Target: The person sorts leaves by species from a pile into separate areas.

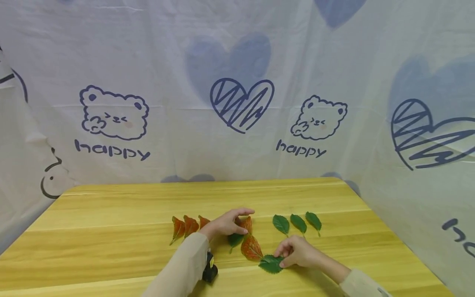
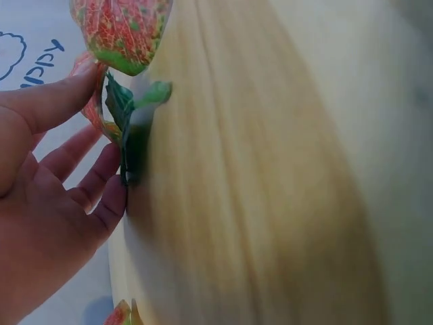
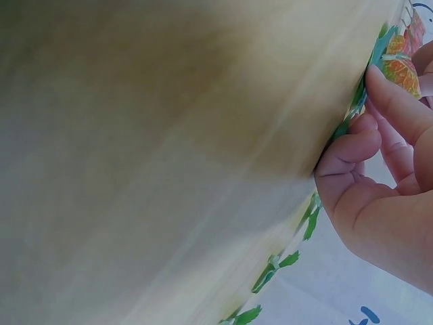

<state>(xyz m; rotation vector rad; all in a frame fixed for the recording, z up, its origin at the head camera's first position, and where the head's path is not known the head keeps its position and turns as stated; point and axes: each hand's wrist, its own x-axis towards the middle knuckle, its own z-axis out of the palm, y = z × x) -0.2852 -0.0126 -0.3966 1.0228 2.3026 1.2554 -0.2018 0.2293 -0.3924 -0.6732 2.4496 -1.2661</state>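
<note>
My right hand (image 1: 298, 252) pinches the right end of a green leaf (image 1: 270, 264) between thumb and fingers, low over the table. The leaf's other end meets a red, yellow-veined leaf (image 1: 251, 248). Farther left, my left hand (image 1: 225, 223) has its index finger stretched out and its thumb against another red leaf (image 1: 248, 224), which shows between them. That thumb's contact also appears in the left wrist view, by a red leaf (image 2: 91, 108). Below the left thumb lies a green leaf (image 1: 235, 240), partly covered by the hand.
Three red leaves (image 1: 191, 225) stand in a row left of the hands, the last partly hidden. Three green leaves (image 1: 298, 223) lie in a row behind the right hand. A black device (image 1: 210, 271) sits by the left sleeve. Printed cloth (image 1: 178, 144) hangs behind the wooden table (image 1: 111, 247).
</note>
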